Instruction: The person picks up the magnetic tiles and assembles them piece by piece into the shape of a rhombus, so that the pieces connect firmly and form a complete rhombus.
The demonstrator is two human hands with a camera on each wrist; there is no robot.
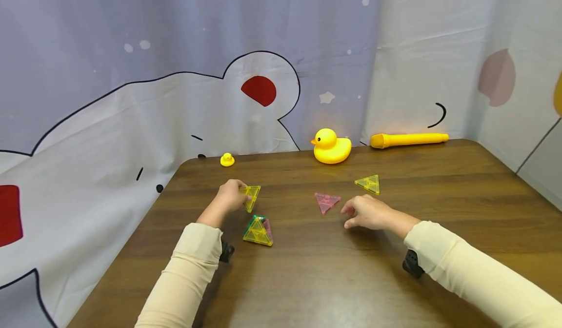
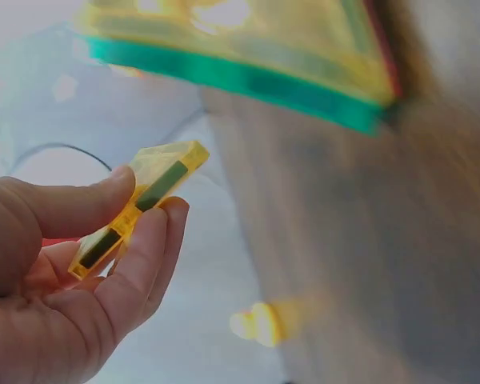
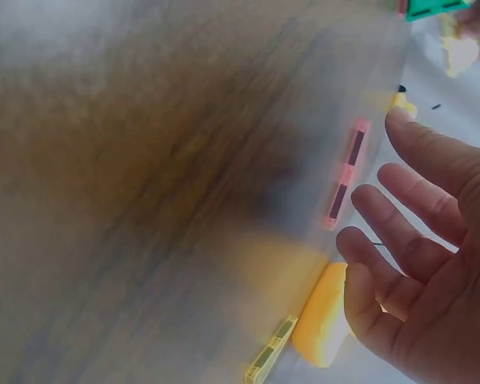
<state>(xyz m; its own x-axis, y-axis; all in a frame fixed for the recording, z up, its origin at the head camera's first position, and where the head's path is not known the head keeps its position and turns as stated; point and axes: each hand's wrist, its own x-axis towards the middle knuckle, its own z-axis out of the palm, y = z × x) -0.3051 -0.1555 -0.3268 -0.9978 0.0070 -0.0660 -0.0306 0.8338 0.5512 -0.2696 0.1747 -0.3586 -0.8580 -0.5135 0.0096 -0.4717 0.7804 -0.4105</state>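
- Pinching a yellow triangle [image 1: 253,194] at twelve o'clock of the tile cluster [image 1: 257,232]: my left hand [image 1: 231,194].
- Likely light, stiff, slick; I would grip its flat faces.
- My right hand [image 1: 370,212]: relaxed, holding nothing.

Soft, even light fills the head view, leaving a pale sheen on the brown wood-grain bench [image 1: 325,284] and a dark shadow beside the left cream fabric sleeve [image 1: 186,272]. In the left wrist view the near, translucent yellow-and-green plastic structure [image 2: 240,76] blurs under white glare, and the pale printed fabric backdrop [image 2: 212,272] washes out. The right wrist view is hazy, the bench smeared, reflecting yellow beside the smooth yellow toy duck [image 3: 322,320]
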